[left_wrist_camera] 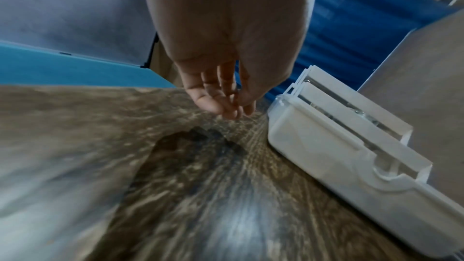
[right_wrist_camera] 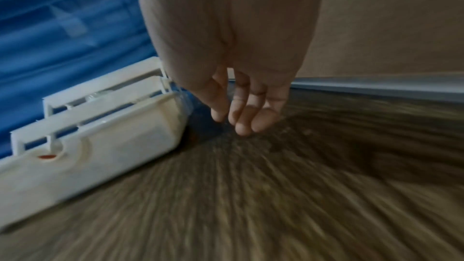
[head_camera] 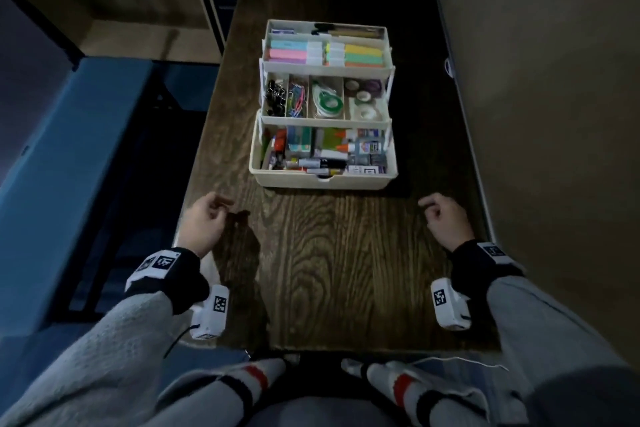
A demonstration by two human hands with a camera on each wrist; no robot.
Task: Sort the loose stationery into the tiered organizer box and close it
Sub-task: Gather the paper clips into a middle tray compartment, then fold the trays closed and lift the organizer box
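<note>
The cream tiered organizer box stands open in the middle of the dark wooden table, its trays fanned back. Sticky notes fill an upper tray, clips and tape rolls the middle one, glue and markers the bottom. My left hand hovers over the table's left edge, fingers loosely curled and empty; the left wrist view shows the left hand beside the box. My right hand hangs empty near the right edge, also loosely curled, and in the right wrist view the right hand is right of the box.
A beige wall runs close along the table's right side. Blue furniture stands to the left. My feet in striped socks show under the near edge. Bare wood lies between the box and me.
</note>
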